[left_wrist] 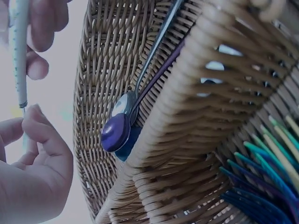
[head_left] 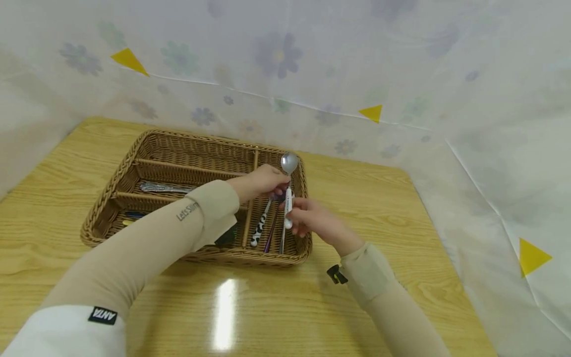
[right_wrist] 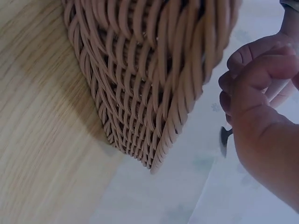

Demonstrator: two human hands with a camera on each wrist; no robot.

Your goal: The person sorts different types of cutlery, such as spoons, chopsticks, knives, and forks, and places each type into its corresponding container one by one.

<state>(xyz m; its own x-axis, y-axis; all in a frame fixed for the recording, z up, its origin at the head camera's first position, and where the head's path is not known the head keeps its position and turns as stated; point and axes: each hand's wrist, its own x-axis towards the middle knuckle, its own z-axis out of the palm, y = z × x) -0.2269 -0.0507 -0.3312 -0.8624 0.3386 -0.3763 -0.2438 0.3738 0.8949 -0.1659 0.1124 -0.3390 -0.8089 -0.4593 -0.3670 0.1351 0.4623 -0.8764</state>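
Both hands hold a metal spoon with a patterned white handle, raised over the right-hand section of a wicker cutlery basket. My left hand pinches it at the thin neck, just below the bowl. The handle lies in the fingers of my right hand; the left wrist view shows that handle between the fingertips. Below, in the same section, lie a black-and-white handled piece, a purple spoon and a silver spoon.
Wicker dividers split the basket's left side into three sections. Silver cutlery lies in the middle one; blue-green pieces fill part of the front one, partly behind my left arm. A wooden table carries the basket, with a flowered curtain behind.
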